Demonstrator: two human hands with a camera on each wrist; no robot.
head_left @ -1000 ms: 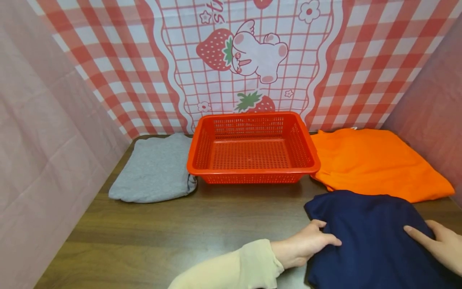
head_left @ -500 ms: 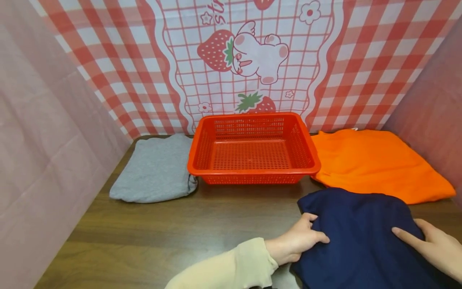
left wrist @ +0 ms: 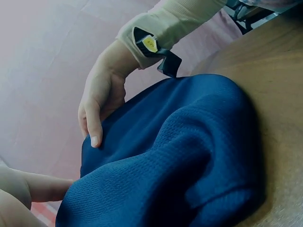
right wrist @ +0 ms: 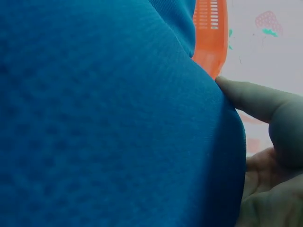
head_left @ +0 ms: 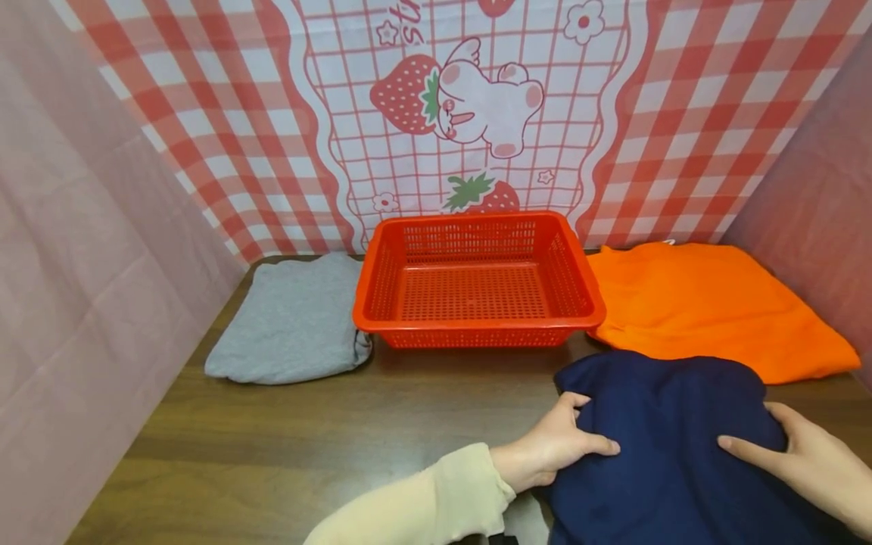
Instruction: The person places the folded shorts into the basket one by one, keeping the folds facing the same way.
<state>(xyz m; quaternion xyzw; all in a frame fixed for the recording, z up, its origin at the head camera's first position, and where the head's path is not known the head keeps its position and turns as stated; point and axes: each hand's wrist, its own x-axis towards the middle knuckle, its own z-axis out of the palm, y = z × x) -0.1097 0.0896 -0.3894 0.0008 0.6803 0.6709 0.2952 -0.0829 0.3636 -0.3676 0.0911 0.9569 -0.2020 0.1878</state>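
Note:
A folded navy garment (head_left: 674,454) lies at the front right of the table in the head view, its lower part cut off by the frame. My left hand (head_left: 555,446) grips its left side, thumb on top and the other fingers mostly hidden underneath. On the opposite side my right hand (head_left: 804,454) holds the garment the same way, thumb laid over the top. The left wrist view shows the garment (left wrist: 156,165) bulging in soft folds between both hands. In the right wrist view, the right thumb (right wrist: 251,97) presses at the cloth's edge.
A red plastic basket (head_left: 477,324) with nothing in it stands at the back middle. Folded grey clothing (head_left: 293,318) lies to its left. Folded orange clothing (head_left: 708,306) sits to its right, just behind the navy garment. Checked and pink cloth walls enclose the wooden table (head_left: 272,454).
Both hands have shifted a little to the left, carrying the navy garment with them. The basket and the other folded clothes have stayed in place.

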